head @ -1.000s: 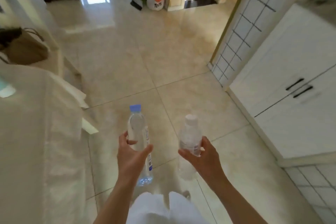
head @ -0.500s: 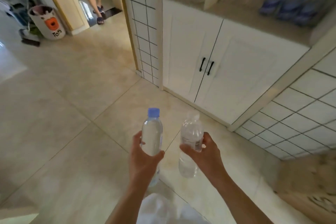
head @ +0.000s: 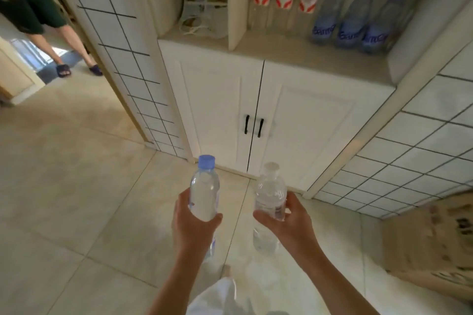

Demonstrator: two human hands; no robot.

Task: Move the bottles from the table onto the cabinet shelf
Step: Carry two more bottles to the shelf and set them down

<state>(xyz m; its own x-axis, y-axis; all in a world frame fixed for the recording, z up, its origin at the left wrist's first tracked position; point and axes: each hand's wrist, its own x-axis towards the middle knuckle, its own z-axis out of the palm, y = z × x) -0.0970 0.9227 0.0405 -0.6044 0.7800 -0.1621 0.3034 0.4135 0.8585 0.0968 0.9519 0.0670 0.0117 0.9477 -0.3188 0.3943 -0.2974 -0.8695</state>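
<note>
My left hand (head: 193, 229) grips a clear water bottle with a blue cap (head: 204, 193), held upright. My right hand (head: 288, 222) grips a second clear bottle with a white cap (head: 270, 194), also upright. Both are held in front of me above the tiled floor, below and in front of the cabinet shelf (head: 281, 55). On that shelf stand three red-labelled clear bottles (head: 284, 0) and three blue bottles (head: 352, 20) in a row toward the back right.
The white cabinet doors (head: 256, 120) under the shelf are closed. A divider panel (head: 236, 2) splits the shelf; a bag (head: 204, 5) fills the left bay. A person's legs (head: 61, 41) stand in the doorway at left. A cardboard box (head: 430, 245) sits at right.
The view has swung right from the table to face the cabinet, which is nearer now. Both hands still hold their bottles upright in front of me.
</note>
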